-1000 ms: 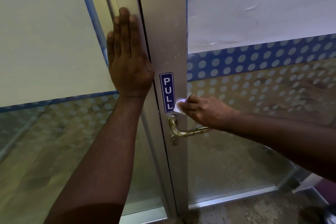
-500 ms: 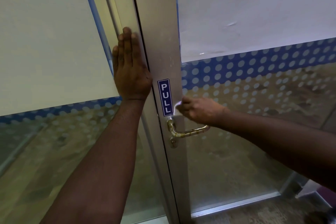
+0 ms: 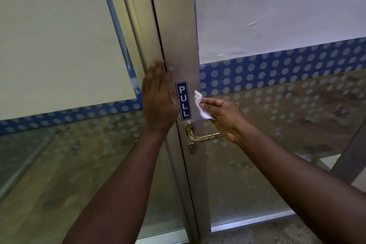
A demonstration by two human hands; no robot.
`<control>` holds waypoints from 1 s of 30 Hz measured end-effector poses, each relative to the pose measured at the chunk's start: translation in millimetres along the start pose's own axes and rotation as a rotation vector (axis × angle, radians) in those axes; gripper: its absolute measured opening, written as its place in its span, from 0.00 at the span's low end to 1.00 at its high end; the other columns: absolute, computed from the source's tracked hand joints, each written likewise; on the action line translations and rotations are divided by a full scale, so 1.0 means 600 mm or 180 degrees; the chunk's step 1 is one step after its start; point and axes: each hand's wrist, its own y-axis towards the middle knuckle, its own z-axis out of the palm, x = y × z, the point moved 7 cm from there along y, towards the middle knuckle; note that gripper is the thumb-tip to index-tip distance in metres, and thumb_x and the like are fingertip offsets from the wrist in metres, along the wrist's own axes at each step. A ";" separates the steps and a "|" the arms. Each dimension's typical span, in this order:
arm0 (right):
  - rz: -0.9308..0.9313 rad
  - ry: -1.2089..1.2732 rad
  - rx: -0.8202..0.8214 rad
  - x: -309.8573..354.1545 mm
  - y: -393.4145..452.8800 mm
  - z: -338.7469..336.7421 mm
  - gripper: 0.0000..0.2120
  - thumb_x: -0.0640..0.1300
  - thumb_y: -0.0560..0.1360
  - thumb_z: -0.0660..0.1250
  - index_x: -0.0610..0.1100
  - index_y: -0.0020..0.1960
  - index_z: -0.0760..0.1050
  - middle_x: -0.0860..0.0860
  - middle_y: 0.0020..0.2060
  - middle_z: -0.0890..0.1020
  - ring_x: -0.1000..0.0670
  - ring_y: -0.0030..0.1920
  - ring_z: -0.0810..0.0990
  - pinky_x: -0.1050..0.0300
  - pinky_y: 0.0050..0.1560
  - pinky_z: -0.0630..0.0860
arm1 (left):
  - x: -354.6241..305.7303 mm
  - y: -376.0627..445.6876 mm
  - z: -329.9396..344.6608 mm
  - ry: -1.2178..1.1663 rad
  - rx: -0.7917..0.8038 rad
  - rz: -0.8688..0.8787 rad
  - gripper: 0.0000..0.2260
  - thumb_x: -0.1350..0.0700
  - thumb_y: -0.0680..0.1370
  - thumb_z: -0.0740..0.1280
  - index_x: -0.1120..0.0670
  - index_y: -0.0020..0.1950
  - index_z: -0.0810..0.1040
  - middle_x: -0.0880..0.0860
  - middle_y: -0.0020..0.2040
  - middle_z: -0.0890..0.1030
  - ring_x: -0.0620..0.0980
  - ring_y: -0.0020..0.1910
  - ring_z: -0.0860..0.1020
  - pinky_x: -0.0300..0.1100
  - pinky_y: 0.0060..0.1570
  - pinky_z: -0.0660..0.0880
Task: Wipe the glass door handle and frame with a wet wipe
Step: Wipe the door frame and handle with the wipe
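A brushed-metal door frame [image 3: 178, 31] runs up the middle of the view, with a blue PULL sticker [image 3: 183, 100] on it. Below the sticker a brass lever handle [image 3: 202, 136] sticks out to the right, above a brass keyhole [image 3: 191, 146]. My left hand [image 3: 158, 97] lies flat, fingers together, against the frame's left edge beside the sticker. My right hand [image 3: 225, 119] pinches a white wet wipe [image 3: 201, 107] and holds it against the frame's right edge, just above the handle.
Glass panels flank the frame, each with a frosted upper sheet and a blue dotted band [image 3: 277, 69]. A metal bottom rail [image 3: 251, 220] runs low on the right. A dark slanted post [image 3: 350, 160] stands behind the right glass.
My left hand has slid down the frame edge to beside the sticker. The wipe in my right hand now shows more, raised slightly along the frame's right edge.
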 end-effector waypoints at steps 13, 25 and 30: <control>0.0819 0.1570 0.0992 -0.069 -0.049 0.029 0.12 0.35 0.74 0.66 0.31 0.55 0.79 0.36 0.55 0.80 0.44 0.50 0.82 0.55 0.51 0.81 | 0.003 -0.184 0.101 -0.3294 0.2362 -0.3860 0.04 0.57 0.80 0.67 0.53 0.50 0.82 0.52 0.43 0.85 0.47 0.39 0.81 0.38 0.39 0.76; 0.0249 -0.1628 -0.0235 -0.076 -0.019 -0.019 0.06 0.46 0.77 0.67 0.44 0.47 0.81 0.46 0.42 0.85 0.46 0.42 0.84 0.51 0.43 0.81 | 0.048 -0.208 0.093 -0.2796 0.1508 -0.4085 0.06 0.65 0.76 0.72 0.56 0.43 0.78 0.49 0.30 0.81 0.44 0.26 0.75 0.37 0.29 0.75; -0.0488 -0.3402 -0.0890 -0.035 -0.004 0.000 0.03 0.50 0.74 0.69 0.51 0.43 0.77 0.56 0.35 0.80 0.55 0.36 0.78 0.62 0.30 0.65 | 0.064 -0.208 0.097 -0.2451 0.1057 -0.4184 0.07 0.65 0.74 0.74 0.57 0.40 0.79 0.51 0.28 0.80 0.44 0.23 0.74 0.35 0.26 0.75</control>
